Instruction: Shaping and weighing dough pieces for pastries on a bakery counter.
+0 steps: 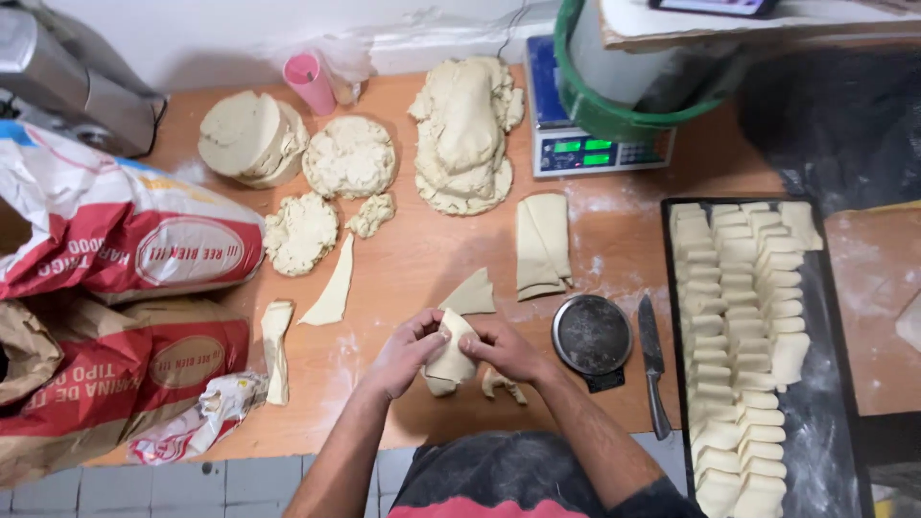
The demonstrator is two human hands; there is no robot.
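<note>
At the near edge of the worktop (422, 259) we pinch a folded dough piece (451, 357) between left hand (408, 350) and right hand (508, 350), the filled tray (672, 317) waiting just right within reach.

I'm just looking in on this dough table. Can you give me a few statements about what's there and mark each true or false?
1. Both hands, the left hand and the right hand, hold one piece of dough. True.
2. The knife lies on the black tray. False: it lies on the wooden table, between the small round scale and the tray.
3. The tray holds rows of folded dough pieces. True.
4. The pink cup stands beside the knife. False: it stands at the far edge, near the big dough lumps.
5. Flour sacks lie at the left. True.
</note>
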